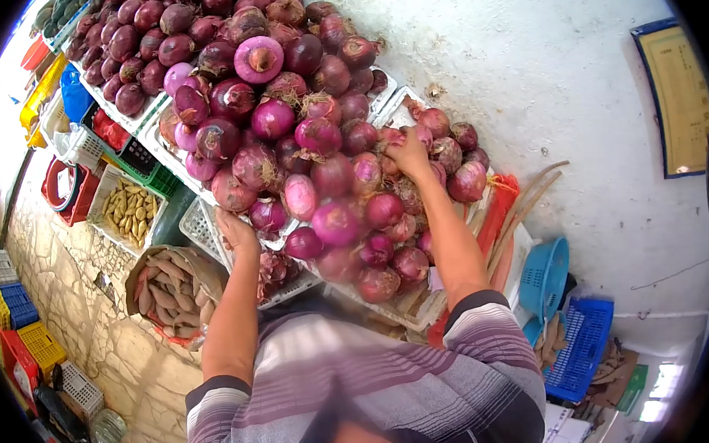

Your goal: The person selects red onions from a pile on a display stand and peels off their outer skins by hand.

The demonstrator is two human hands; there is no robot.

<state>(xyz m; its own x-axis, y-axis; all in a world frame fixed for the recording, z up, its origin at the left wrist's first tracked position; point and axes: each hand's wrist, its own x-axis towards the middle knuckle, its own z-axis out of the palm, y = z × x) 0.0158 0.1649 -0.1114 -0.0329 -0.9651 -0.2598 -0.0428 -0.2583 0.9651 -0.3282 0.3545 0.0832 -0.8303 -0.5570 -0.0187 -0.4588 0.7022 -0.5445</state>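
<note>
Many red onions (271,118) are heaped over white plastic crates (207,196). My left hand (237,233) is closed at the lower left side of the heap, its fingers against a crate's edge and partly hidden. My right hand (408,153) is curled at the right side, among onions. What its fingers hold is hidden. Between my forearms, several blurred onions (337,222) appear in motion above a lower pile of onions (379,283). One large cut or peeled onion (258,59) lies on top of the heap.
Left are a sack of sweet potatoes (172,293), a crate of small yellowish tubers (131,215) and a red basket (72,190). Right are a red bag (500,208), wooden sticks (524,211), a blue basin (544,275) and a blue crate (581,346). A white wall (515,65) stands behind.
</note>
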